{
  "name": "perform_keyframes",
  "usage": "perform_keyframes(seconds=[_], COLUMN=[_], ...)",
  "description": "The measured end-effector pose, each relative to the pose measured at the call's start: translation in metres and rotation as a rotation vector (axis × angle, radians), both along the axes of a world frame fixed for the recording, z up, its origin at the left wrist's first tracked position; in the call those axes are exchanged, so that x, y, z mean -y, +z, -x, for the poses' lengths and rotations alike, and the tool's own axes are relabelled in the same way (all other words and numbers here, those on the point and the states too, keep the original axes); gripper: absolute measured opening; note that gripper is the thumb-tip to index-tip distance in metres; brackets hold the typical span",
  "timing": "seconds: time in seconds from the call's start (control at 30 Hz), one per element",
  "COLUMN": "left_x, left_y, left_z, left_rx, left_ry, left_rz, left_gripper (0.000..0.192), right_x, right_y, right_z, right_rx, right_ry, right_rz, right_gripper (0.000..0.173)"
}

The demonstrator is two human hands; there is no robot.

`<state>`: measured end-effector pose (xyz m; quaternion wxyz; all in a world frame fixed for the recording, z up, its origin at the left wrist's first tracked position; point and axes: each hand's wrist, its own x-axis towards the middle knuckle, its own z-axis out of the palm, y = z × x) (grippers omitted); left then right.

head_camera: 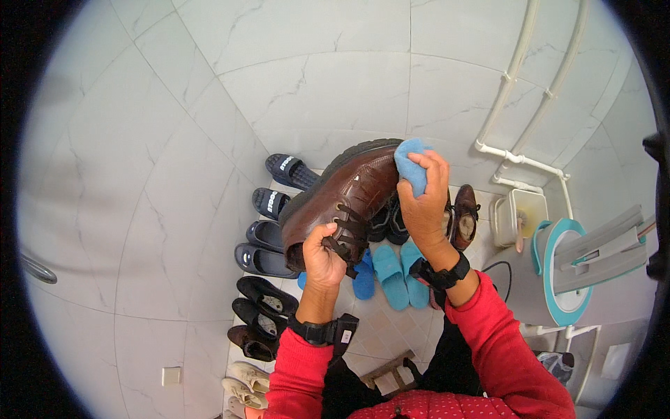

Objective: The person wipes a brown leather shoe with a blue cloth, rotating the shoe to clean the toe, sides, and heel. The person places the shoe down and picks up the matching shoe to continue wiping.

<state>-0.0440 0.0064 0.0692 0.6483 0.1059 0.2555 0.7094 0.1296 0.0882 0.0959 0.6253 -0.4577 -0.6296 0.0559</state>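
Observation:
A brown leather lace-up shoe is held up in front of me, its dark treaded sole turned to the upper left. My left hand grips it at the ankle opening, with the thumb on the dark laces. In my right hand a light-blue cloth or sponge is pinched and pressed against the toe of the shoe. The fingers partly cover the cloth. Black bands are strapped around both wrists.
Dark slides and shoes line the left wall; beige shoes lie lower. Turquoise slippers and another brown shoe rest on the tiled floor. A white-turquoise bucket, a plastic container with a brush and white pipes stand at right.

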Motion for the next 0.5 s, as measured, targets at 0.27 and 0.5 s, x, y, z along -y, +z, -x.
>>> perform_keyframes(seconds=[0.27,0.5], left_x=[0.003,0.002], left_y=[0.005,0.019], left_z=[-0.005,-0.005], left_rx=[-0.018,0.000], left_ry=[-0.018,0.000], left_rz=[-0.027,-0.044], left_gripper=[0.042,0.047], right_x=[0.009,0.029], right_y=[-0.002,0.001], right_z=[0.011,0.023], right_rx=[0.051,-0.008], right_ry=[0.137,0.253], right_rz=[0.070,-0.002], right_gripper=[0.039,0.047])
